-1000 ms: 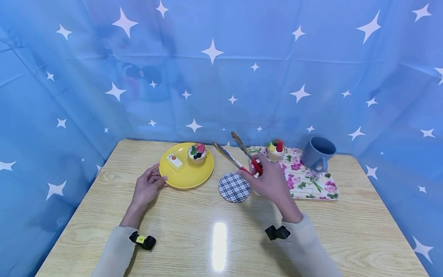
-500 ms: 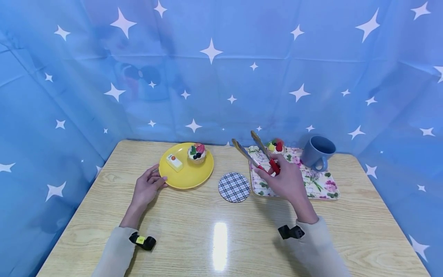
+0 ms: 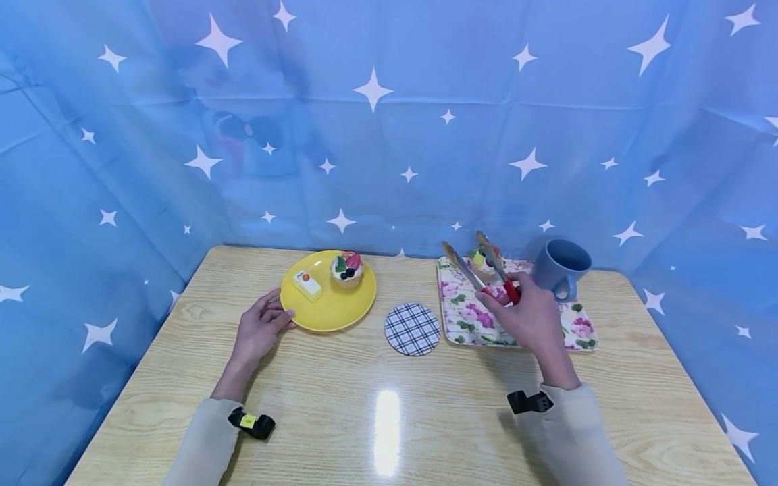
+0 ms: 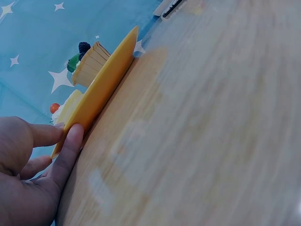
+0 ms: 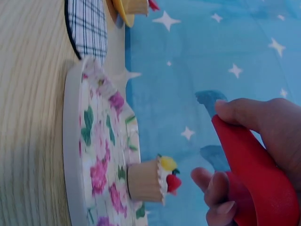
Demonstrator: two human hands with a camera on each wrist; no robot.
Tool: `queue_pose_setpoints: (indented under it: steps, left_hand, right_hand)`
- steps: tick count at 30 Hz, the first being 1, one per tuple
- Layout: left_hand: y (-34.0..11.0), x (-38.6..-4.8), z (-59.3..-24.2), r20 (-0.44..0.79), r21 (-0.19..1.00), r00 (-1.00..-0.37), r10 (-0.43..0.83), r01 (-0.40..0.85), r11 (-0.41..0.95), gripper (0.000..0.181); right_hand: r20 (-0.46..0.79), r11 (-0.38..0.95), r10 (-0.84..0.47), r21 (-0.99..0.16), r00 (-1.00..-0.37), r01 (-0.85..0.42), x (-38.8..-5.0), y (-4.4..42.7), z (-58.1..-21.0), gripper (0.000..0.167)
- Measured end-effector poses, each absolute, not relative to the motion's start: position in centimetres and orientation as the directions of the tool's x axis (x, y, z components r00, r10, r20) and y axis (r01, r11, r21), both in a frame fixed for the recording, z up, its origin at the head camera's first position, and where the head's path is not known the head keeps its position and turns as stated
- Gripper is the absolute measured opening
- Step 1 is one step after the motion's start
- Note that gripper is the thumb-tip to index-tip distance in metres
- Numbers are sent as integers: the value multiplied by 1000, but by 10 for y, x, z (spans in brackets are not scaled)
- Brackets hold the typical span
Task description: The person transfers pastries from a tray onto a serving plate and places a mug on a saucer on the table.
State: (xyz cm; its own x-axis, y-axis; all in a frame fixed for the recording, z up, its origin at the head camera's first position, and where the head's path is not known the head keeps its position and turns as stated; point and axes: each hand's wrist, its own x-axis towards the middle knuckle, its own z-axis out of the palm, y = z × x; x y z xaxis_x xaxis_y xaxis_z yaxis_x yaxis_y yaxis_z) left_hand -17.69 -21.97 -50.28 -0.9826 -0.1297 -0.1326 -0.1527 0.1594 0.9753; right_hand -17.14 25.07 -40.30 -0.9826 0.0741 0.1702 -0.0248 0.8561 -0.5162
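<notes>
My left hand (image 3: 257,329) pinches the near-left rim of a yellow plate (image 3: 331,314), thumb and finger on its edge in the left wrist view. On that plate sit a small rectangular cake (image 3: 307,285) and a fruit-topped cupcake (image 3: 347,270). My right hand (image 3: 531,317) grips red-handled tongs (image 3: 465,264), whose two arms stand spread with nothing between them that I can make out. Below them lies a floral tray (image 3: 468,317). A second cupcake (image 5: 146,181) stands on the tray; in the head view the tongs partly cover it.
A blue mug (image 3: 556,263) stands at the tray's back right, close to my right hand. Between plate and tray lies a round checked coaster (image 3: 412,329). A blue star-patterned curtain (image 3: 389,135) rises behind the wooden table (image 3: 316,405).
My right hand has carried the tongs to the right, from above the coaster to over the tray, and they now overlap the cupcake there. My left hand stays at the plate.
</notes>
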Motion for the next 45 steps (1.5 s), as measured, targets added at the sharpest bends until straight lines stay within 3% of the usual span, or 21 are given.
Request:
queue_pose_setpoints:
  steps: [6,13,21,32,45]
  left_hand:
    - [-219,-178,-505,-124,976,-984,-130,-144,163,66]
    - [-218,-177,-504,-125,977,-984,-123,-144,159,67]
    - [-218,-177,-505,-118,978,-984,-130,-138,159,66]
    - [-218,-177,-506,-119,979,-984,-132,-138,149,65]
    - [-218,-178,-505,-127,977,-982,-140,-148,156,65]
  right_hand:
    - [155,862,113,-506,-981,20,-174,263,-407,75]
    - [178,876,132,-481,-975,31,-176,276,-414,66]
    - [153,900,130,-432,-980,52,-178,288,-420,76]
    - [124,893,189,-434,-974,118,-184,295,-429,74]
    - [10,888,232,-412,-973,207,-194,294,-441,87]
